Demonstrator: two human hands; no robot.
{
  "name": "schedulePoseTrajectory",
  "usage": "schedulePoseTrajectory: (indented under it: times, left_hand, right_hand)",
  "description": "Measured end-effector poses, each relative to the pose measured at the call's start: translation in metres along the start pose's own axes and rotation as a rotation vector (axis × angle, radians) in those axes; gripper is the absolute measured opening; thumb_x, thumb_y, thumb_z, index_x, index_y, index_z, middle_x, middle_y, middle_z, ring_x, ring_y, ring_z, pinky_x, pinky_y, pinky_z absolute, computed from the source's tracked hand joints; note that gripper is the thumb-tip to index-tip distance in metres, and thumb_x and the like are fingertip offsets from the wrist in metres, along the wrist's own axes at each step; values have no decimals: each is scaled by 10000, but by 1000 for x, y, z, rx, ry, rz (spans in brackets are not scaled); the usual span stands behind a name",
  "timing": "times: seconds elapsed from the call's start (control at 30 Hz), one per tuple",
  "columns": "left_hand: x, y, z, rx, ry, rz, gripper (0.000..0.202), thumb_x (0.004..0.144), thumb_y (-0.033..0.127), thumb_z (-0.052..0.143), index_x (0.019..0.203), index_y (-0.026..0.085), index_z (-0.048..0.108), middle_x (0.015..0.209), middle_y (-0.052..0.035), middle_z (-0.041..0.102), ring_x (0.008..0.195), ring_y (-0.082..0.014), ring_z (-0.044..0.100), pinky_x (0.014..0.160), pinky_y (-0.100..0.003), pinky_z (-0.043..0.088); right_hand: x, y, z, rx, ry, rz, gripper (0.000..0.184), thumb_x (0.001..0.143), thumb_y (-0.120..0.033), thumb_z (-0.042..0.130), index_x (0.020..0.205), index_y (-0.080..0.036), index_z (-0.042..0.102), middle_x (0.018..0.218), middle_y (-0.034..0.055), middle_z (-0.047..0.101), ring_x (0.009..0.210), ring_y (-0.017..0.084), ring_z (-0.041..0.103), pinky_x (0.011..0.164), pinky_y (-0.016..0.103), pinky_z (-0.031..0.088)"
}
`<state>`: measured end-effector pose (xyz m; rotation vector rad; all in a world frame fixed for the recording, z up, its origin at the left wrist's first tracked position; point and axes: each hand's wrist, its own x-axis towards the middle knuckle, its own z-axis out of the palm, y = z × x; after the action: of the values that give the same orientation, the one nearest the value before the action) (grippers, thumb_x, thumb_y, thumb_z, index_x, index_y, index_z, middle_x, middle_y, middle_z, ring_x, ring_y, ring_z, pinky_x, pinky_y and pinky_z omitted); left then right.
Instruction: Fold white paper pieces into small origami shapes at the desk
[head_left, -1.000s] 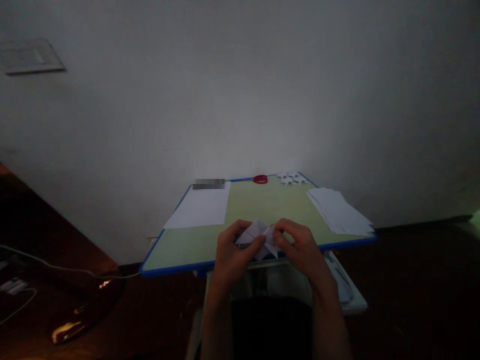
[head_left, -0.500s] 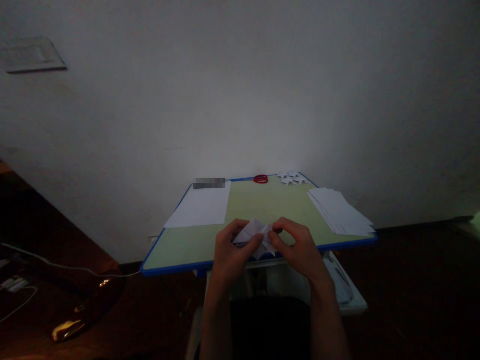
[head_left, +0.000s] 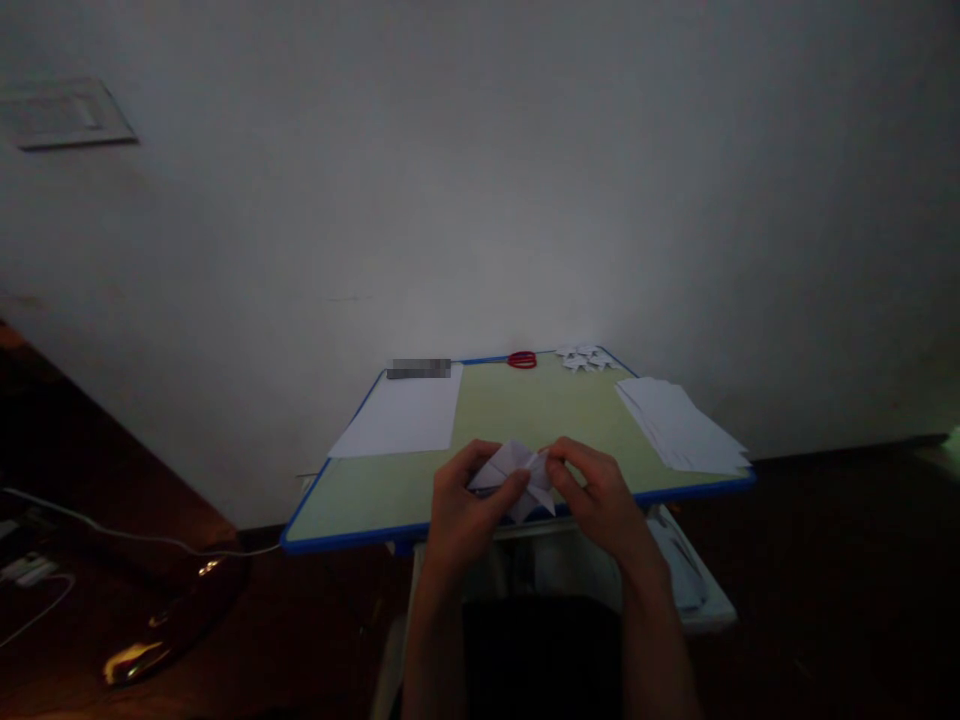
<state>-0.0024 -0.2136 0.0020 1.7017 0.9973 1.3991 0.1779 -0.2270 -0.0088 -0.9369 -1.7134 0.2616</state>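
A folded white paper piece (head_left: 511, 459) with pointed flaps is held up at the near edge of the table. My left hand (head_left: 471, 500) grips its left side, thumb laid across the front and fingers behind. On the other side my right hand (head_left: 598, 492) pinches a flap at the right between thumb and fingertips. One pointed flap hangs down between the two hands. The fine folds are too dim to make out.
The pale green table (head_left: 517, 405) has a blue rim. White sheets lie at left (head_left: 405, 420) and a paper stack (head_left: 679, 425) at right. Red-handled scissors (head_left: 522, 360) and several folded paper pieces (head_left: 586, 358) lie along the back, before a wall (head_left: 480, 180).
The right thumb and fingertips have closed together on the paper's right flap and shifted slightly right. The left hand keeps nearly the same hold.
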Motion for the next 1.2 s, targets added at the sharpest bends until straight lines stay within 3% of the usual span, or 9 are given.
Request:
schedulePoseTrajectory:
  times: [0.37,0.6,0.83,1.2]
  left_hand:
    - [0,-1,-1,-10,-11,-15,187,792,312,819,884,172,737,773,-4,733,685,-152,662,613,-218,517]
    - [-1,2,2,-39,-22,11,199,792,313,828,898,171,737,773,3,723,670,-139,641,607,-209,500]
    - [0,2,2,-107,-120,-14,297,785,346,846,1002,182,726,870,-11,732,773,-169,662,699,-240,531]
    - [1,1,6,-36,-66,31,218,802,278,808,971,176,715,822,9,724,714,-148,644,648,-218,503]
  right_hand:
    - [1,-4,1,45,53,24,124,953,-268,669,840,-218,656,789,2,666,761,172,635,734,289,484]
    - [2,-8,3,38,75,62,248,1016,-284,573,781,-212,608,725,-17,604,673,148,564,662,276,424]
    - [3,-5,3,0,134,50,224,1006,-269,593,793,-207,619,732,-15,620,691,147,575,669,272,419]
    - [4,-8,5,-15,154,37,223,1009,-258,592,793,-205,613,732,-20,614,700,142,579,685,263,424]
